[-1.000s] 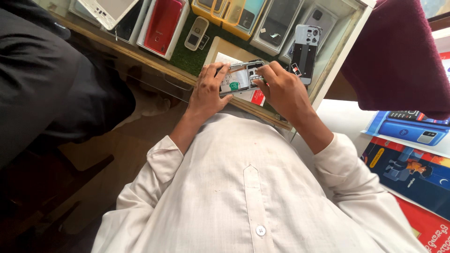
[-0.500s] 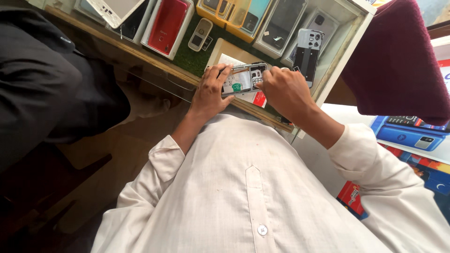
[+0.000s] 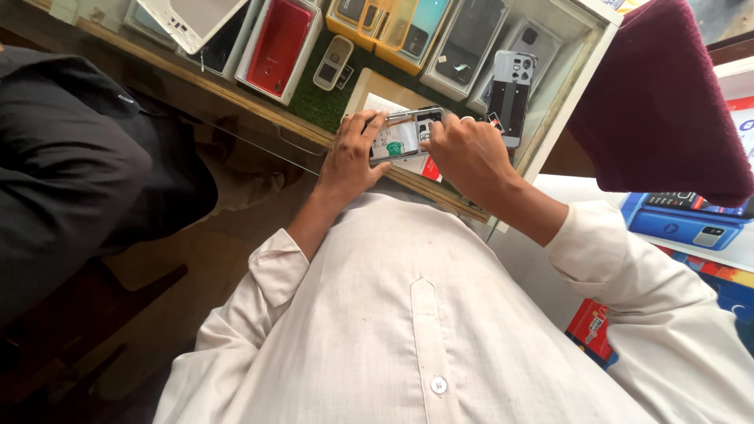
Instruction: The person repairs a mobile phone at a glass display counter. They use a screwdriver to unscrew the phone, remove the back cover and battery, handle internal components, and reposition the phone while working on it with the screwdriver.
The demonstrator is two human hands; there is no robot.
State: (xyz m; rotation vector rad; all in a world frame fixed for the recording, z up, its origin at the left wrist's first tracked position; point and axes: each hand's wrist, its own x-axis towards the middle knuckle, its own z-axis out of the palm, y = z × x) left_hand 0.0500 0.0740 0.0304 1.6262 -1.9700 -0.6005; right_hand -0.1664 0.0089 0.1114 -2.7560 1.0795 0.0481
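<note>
while the head view looks straight down over a pale shirt, an opened phone [image 3: 404,135] with its back cover off is held just above the glass counter top [image 3: 259,126], near the counter's edge and close to the body. it is gripped at its left end by the left hand [image 3: 352,161], fingers wrapped over the upper edge, thumb beneath. the right hand [image 3: 470,153] is closed over the phone's right end — fingertips pressed in at the bare inner frame; whether a small tool or part is pinched there cannot be told, as the knuckles cover it.

inside the frame a green patch and pale metal plates are exposed, so the opening-up can be judged as done, with the inner work under way and reassembly left — no back cover is seen fitted.

under the glass, boxed stock is laid out: a red phone [image 3: 278,45], a small grey keypad handset [image 3: 333,63], a silver phone [image 3: 514,94] with several lenses just beyond the right hand. a dark sleeve [image 3: 86,173] of another person is seen at the left, a maroon cloth [image 3: 667,102] at the right.
</note>
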